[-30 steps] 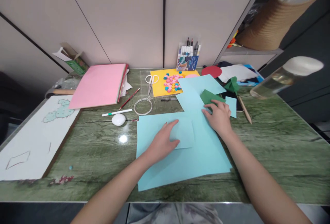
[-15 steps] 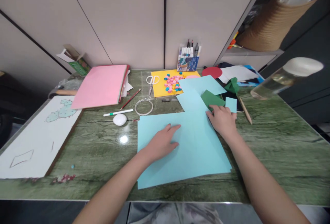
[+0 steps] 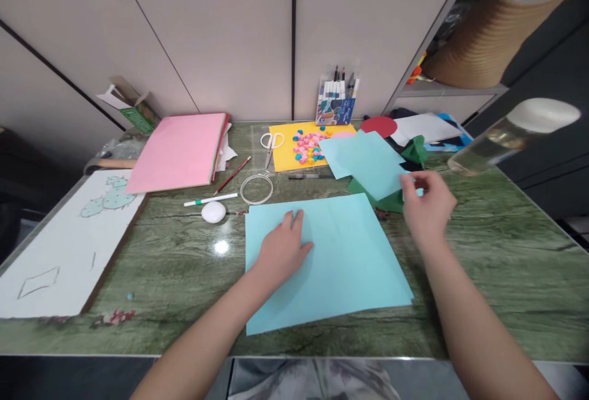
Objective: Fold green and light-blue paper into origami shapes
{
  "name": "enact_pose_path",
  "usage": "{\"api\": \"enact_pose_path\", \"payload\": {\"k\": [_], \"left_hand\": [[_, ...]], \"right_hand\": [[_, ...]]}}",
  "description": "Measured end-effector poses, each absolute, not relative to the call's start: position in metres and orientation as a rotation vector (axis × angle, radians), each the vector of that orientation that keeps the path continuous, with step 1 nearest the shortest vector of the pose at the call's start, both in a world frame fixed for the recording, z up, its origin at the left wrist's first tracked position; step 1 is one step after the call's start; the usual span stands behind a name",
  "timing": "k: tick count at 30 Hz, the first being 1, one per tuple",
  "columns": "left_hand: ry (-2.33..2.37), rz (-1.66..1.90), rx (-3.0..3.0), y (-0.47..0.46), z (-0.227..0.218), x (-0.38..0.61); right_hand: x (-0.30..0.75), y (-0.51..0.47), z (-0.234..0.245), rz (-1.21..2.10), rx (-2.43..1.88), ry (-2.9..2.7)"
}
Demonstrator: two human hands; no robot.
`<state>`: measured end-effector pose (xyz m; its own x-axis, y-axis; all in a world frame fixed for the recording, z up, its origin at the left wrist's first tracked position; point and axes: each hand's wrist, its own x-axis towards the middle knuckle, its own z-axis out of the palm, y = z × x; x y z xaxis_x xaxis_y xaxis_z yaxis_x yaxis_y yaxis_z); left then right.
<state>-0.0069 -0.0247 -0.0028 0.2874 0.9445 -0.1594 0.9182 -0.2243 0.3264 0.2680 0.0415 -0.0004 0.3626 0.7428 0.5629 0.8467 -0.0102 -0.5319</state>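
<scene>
My left hand [image 3: 283,246] lies flat with fingers apart on a large light blue sheet of paper [image 3: 350,271] at the front of the table. To the right, my right hand [image 3: 427,207] is pinched on the right edge of a smaller light blue paper piece [image 3: 375,164]. That piece overlaps another light blue paper [image 3: 335,156] and partly covers dark green paper [image 3: 391,202]. A crumpled green paper [image 3: 416,150] sits behind my right hand. A bit of light blue shows between the fingers, and I cannot make out what it belongs to.
White scissors [image 3: 272,142] and pink, blue and yellow pieces [image 3: 307,145] lie on yellow paper [image 3: 283,157]. Left are a pink paper stack [image 3: 184,148], a pencil [image 3: 233,174], a wire ring [image 3: 256,190] and a cactus drawing [image 3: 55,234]. A bottle [image 3: 492,142] stands right.
My right hand has moved right and up from the papers and now pinches a light blue piece. That piece has shifted off the large sheet toward the back right. My left hand's fingers have shifted slightly.
</scene>
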Motion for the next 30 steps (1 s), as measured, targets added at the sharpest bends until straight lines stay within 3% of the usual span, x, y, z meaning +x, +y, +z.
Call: {"api": "enact_pose_path", "payload": {"k": [11, 15, 18, 22, 25, 30], "left_hand": [[1.868, -0.031, 2.32, -0.01, 0.015, -0.04], [2.011, 0.297, 2.254, -0.01, 0.025, -0.043], [1.65, 0.698, 1.895, -0.015, 0.031, -0.032], [0.888, 0.777, 0.87, -0.022, 0.025, -0.01], [0.819, 0.788, 0.377, -0.02, 0.014, -0.004], [0.82, 0.818, 0.132, -0.007, 0.012, -0.012]], "right_hand": [[0.235, 0.006, 0.025, -0.443, -1.221, -1.371], [0.234, -0.004, 0.028, -0.519, -1.129, -1.571], [0.225, -0.018, 0.035, -0.609, -0.982, -1.935], [0.197, -0.035, 0.034, -0.43, -0.634, -2.299], [0.179, -0.038, 0.024, -0.273, -0.573, -2.45], [0.187, -0.025, 0.013, -0.132, -0.798, -2.51]]}}
